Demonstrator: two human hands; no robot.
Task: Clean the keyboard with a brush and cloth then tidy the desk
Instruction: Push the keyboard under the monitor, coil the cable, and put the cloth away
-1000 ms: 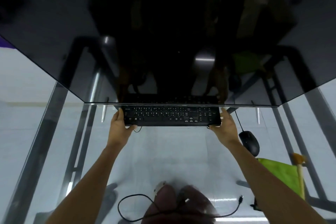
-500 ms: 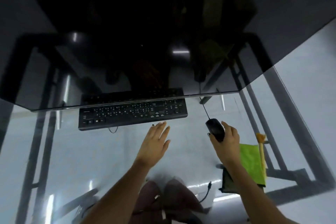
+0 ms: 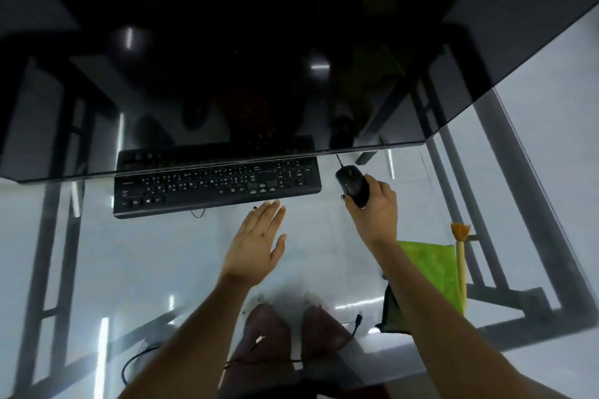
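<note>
A black keyboard [image 3: 217,186] lies on the glass desk [image 3: 146,256], its far edge under the dark monitor [image 3: 227,42]. My left hand [image 3: 256,241] hovers flat and open just in front of the keyboard's right half, holding nothing. My right hand [image 3: 376,210] grips a black mouse [image 3: 351,184] to the right of the keyboard. A green cloth [image 3: 434,266] lies at the right of the desk behind my right forearm. Along the cloth's right edge lies a brush [image 3: 460,246] with a pale handle and orange bristles.
Through the glass I see the desk's grey metal frame [image 3: 486,204], the pale floor and my knees. A loose black cable with a plug [image 3: 358,321] trails near the desk's front edge. A dark cloth [image 3: 390,311] sticks out under the green one.
Both hands have left the keyboard's ends. My right hand took hold of the mouse and moved it up beside the keyboard. My left hand drew back, open. The view swung right.
</note>
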